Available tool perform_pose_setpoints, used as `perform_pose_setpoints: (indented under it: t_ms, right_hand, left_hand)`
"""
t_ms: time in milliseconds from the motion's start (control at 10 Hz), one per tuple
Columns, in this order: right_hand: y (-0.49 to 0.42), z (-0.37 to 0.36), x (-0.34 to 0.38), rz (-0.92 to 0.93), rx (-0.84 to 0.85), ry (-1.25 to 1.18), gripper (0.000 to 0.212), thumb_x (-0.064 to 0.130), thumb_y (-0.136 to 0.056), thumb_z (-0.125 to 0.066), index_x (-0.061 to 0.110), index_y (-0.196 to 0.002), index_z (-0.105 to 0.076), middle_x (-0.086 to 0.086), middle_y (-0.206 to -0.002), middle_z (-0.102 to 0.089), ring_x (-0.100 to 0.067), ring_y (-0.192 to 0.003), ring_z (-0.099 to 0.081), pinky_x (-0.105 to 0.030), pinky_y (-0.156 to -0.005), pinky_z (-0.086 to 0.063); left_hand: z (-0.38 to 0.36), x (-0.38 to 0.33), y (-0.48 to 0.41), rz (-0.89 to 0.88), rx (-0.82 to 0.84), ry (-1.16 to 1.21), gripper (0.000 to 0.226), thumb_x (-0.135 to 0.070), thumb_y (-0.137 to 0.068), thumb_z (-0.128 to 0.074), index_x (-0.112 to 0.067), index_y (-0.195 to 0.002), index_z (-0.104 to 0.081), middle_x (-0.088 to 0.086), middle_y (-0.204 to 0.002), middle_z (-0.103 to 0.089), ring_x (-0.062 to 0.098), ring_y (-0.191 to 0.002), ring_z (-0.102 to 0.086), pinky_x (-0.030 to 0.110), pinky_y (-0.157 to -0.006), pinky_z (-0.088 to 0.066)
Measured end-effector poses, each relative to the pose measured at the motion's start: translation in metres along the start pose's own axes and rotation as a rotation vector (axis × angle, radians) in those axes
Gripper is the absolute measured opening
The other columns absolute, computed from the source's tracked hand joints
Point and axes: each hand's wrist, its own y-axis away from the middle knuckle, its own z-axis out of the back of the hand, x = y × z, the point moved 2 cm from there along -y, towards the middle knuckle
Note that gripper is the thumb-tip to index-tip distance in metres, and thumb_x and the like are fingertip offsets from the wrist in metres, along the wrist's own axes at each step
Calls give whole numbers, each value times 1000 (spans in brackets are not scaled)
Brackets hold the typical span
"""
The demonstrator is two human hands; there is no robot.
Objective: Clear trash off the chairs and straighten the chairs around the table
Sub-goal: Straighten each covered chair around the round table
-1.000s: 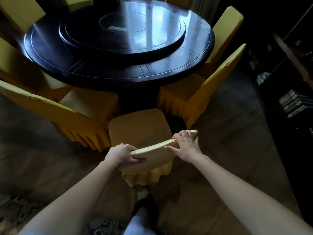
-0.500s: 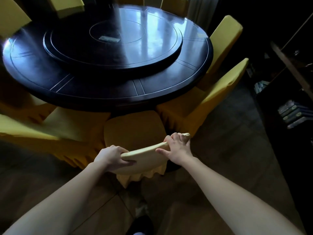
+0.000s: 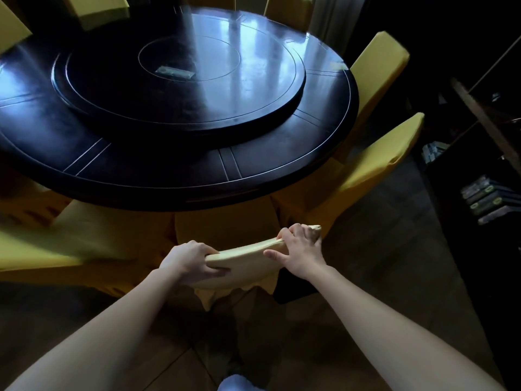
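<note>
left hand (image 3: pixel 187 262) grasps the top edge of the near chair (image 3: pixel 245 253) at its left end, fingers curled over the front, thumb along the rear; right hand (image 3: pixel 300 246) grasps the same edge at the right end, fingers wrapped over, thumb spread on the rear face. near chair has a yellow cover and sits at 6 o'clock of the table (image 3: pixel 169 176), seat partly under the dark round rim, top edge slanted with the right end higher. turntable (image 3: pixel 214 108) on the tabletop carries a small pale packet (image 3: pixel 174 71) near centre, print too blurred to read. left-side chair (image 3: pixel 70 244) at 8 o'clock, right-side chair (image 3: pixel 377 165) at 4 o'clock, far right chair (image 3: pixel 380 63) at 2 o'clock, all yellow. stacked boxes (image 3: pixel 490 198) on the dark shelf at 3 o'clock of the view, labels too small to read
</note>
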Motion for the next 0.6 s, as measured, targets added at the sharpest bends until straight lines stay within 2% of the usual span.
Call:
perform_pose_setpoints:
  t_ms: [200, 300, 400, 500, 600]
  right_hand:
    - [1, 2, 0, -2, 5, -22, 56, 71, -82, -43, 31, -122, -43, -2, -136, -34, -25, -137, -20, -64, -113, -9]
    - [4, 4, 3, -17, 33, 0, 57, 71, -83, -42, 31, -123, -43, -3, -139, -34, -26, -139, -18, -64, -113, -4]
    - [5, 8, 4, -9, 44, 58, 61, 70, -85, -38, 30, -131, -41, -4, -145, -33, -26, -143, -15, -65, -113, 0]
    - [7, 15, 3, 33, 109, 111, 67, 63, -92, -30, 25, -147, -25, -1, -157, -22, -22, -148, -3, -63, -112, 6]
    - [6, 35, 3, 88, 86, 162, 69, 59, -96, -24, 24, -152, -5, 2, -161, -1, -19, -148, 8, -59, -113, 10]
  left_hand:
    - [1, 0, 0, -11, -10, -9, 62, -75, -68, -57, -36, -116, -63, -16, -102, -67, 0, -80, -56, 13, -56, -42]
    - [0, -2, 3, 15, 11, -58, 64, -78, -70, -50, -35, -117, -62, -16, -101, -67, 1, -80, -55, 14, -54, -41]
    - [0, -9, 8, 87, 7, -61, 64, -78, -77, -32, -34, -113, -62, -10, -102, -67, 6, -85, -57, 21, -61, -47]
    - [4, -17, 12, 194, 28, 141, 65, -66, -89, -19, -27, -121, -60, 0, -117, -65, 17, -104, -58, 34, -85, -47]
    - [18, -33, 13, 164, 41, 193, 56, -56, -94, -25, -26, -140, -39, 0, -147, -42, 20, -135, -37, 46, -114, -21]
